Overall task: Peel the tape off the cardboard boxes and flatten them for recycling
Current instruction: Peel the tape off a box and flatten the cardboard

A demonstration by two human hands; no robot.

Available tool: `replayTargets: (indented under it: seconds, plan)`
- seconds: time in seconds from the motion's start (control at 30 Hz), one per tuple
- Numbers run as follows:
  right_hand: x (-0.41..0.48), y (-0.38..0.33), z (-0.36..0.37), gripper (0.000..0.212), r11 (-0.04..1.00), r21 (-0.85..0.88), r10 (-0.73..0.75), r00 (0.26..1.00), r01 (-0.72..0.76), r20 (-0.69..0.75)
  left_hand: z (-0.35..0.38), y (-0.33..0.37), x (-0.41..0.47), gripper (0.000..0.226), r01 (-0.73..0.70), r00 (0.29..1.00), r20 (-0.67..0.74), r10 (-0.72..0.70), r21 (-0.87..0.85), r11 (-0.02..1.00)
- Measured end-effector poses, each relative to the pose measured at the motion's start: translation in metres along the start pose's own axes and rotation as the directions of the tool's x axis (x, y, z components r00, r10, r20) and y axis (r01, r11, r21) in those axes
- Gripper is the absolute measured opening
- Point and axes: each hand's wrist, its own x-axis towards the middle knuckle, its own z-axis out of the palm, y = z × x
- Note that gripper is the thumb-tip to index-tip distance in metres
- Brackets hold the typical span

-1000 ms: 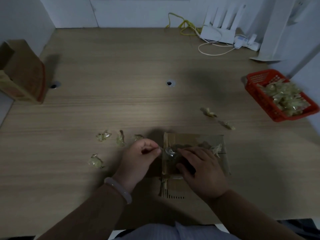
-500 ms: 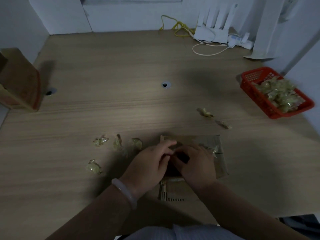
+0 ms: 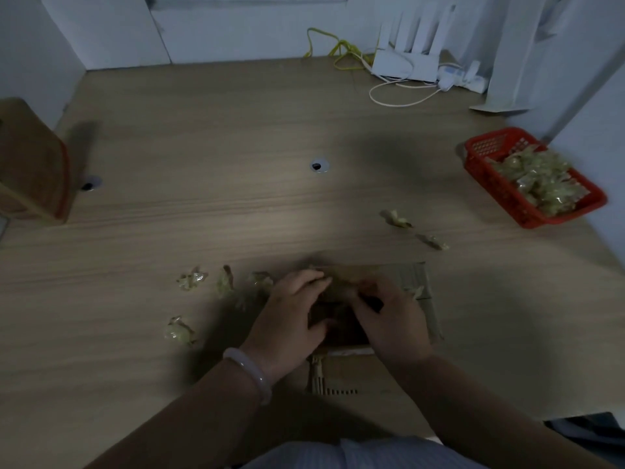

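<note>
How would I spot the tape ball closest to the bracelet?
Start at the wooden table, then the left hand on the cardboard. Left of it, the lone tape ball lies nearer the person than the row of three.

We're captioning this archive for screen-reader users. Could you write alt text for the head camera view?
The left hand and right hand meet on a flattened cardboard box on a wooden table; their grip is too dim to tell. Crumpled tape wads lie beside it, and more fill a red basket far right.
</note>
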Motion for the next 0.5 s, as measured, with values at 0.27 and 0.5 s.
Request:
replayTargets:
  seconds: [0.27, 0.5]
  plan:
    - [0.001, 0.003, -0.026, 0.021, 0.988, -0.039, -0.151, 0.969, 0.146, -0.197, -0.002, 0.004, 0.0, 0.059, -0.038, 0.999, -0.001, 0.038, 0.112, 0.993]
    - [0.0, -0.009, -0.015, 0.03, 0.74, -0.427, -0.493, 0.851, 0.519, 0.181, 0.0, 0.005, 0.001, 0.059, -0.038, 0.999, 0.019, 0.036, 0.119, 0.992]
